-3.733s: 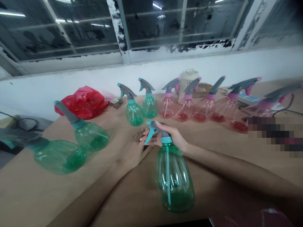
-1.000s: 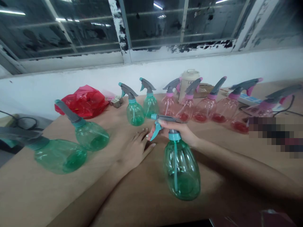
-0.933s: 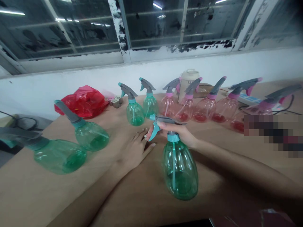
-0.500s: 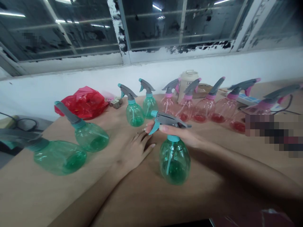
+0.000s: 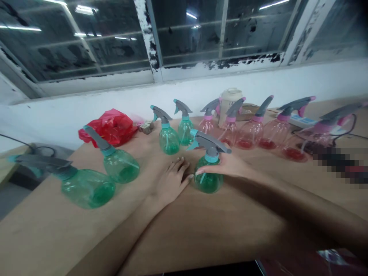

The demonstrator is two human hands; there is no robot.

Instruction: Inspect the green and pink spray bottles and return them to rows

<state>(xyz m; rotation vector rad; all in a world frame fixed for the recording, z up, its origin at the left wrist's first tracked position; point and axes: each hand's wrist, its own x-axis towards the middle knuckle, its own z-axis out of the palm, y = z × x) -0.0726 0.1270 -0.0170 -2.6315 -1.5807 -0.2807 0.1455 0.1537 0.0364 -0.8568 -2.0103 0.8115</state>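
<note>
At two o'clock from the left hand (image 5: 171,182): green spray bottle (image 5: 212,158).
Right hand (image 5: 233,164) clasps it; left lies splayed.

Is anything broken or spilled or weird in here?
The white painted window frame looks odd: ragged black patches show, as though paint has peeled. I see no spill on the light-brown table, and the held see-through green plastic spray bottle looks upright.
</note>
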